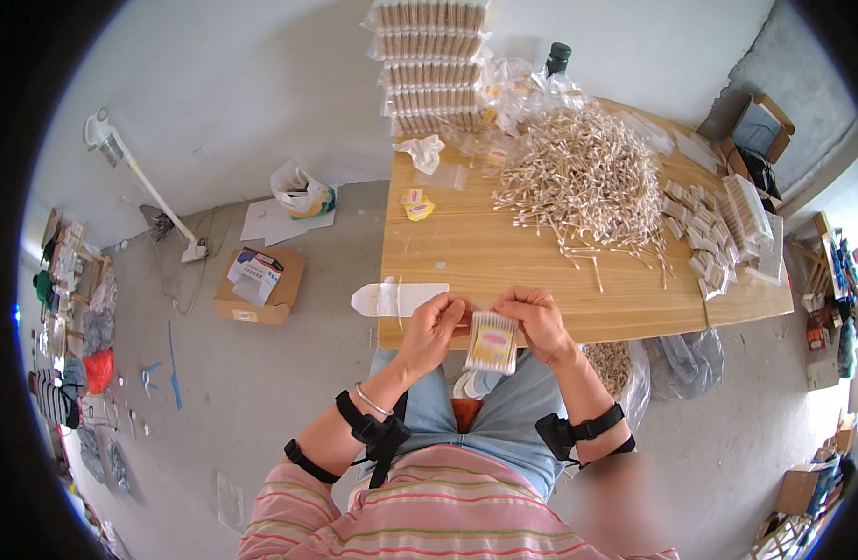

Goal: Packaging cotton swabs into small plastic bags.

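Note:
A clear packet of cotton swabs with a yellow label hangs over the table's front edge. At its upper left corner my left hand is closed in a pinch. My right hand grips the upper right corner, fingers closed. To the left of my left hand, a flat white strip with a pointed end sticks out past the table edge, and a few loose swabs lie across it. A big heap of loose cotton swabs covers the middle and back of the wooden table.
Stacked swab packs rise at the back left. Yellow labels and a crumpled tissue lie nearby. Small white bundles sit at the right. A cardboard box stands on the floor; a plastic bag is below the table.

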The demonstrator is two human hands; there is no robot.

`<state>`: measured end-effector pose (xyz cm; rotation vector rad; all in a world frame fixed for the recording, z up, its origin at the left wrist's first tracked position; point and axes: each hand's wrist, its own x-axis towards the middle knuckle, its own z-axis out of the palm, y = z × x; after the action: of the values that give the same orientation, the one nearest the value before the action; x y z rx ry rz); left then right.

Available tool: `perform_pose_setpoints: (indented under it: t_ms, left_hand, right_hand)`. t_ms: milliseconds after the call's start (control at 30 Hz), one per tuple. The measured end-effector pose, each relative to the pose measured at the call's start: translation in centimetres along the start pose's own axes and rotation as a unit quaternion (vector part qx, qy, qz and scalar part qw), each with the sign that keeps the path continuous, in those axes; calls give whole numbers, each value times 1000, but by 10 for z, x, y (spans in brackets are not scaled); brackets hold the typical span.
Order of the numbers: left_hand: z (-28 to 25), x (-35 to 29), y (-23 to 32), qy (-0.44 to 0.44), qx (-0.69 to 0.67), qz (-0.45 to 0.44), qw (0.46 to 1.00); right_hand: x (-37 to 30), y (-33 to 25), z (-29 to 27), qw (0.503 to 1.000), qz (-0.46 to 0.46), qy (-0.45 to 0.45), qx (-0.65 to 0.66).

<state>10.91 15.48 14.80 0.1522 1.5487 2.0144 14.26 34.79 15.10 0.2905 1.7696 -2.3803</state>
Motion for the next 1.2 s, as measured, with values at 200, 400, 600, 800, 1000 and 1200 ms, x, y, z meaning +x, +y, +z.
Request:
perform_pose_setpoints:
  t_ms: [200, 400, 600, 800, 1000, 1200]
  left_hand:
    - [16, -17, 8, 30, 378, 363, 851]
    - [12, -11, 8, -51, 347, 436, 829]
    - [15, -16, 9, -48, 267, 361, 892]
    - [30, -22, 26, -84, 291, 363, 881]
    - [29, -21, 24, -83, 305, 355, 880]
    - [28, -23, 24, -84, 259, 304, 913]
  right_hand:
    - [2, 3, -4, 977, 72, 13, 199]
    - [-4, 16, 20, 960, 117, 12, 253]
    - [-5, 29, 8, 917, 112, -171, 343]
    - [-12, 28, 24, 947, 90, -71, 299]
    - [-6, 42, 18, 946, 92, -129, 284]
    - [-15, 23, 28, 930, 124, -90, 334]
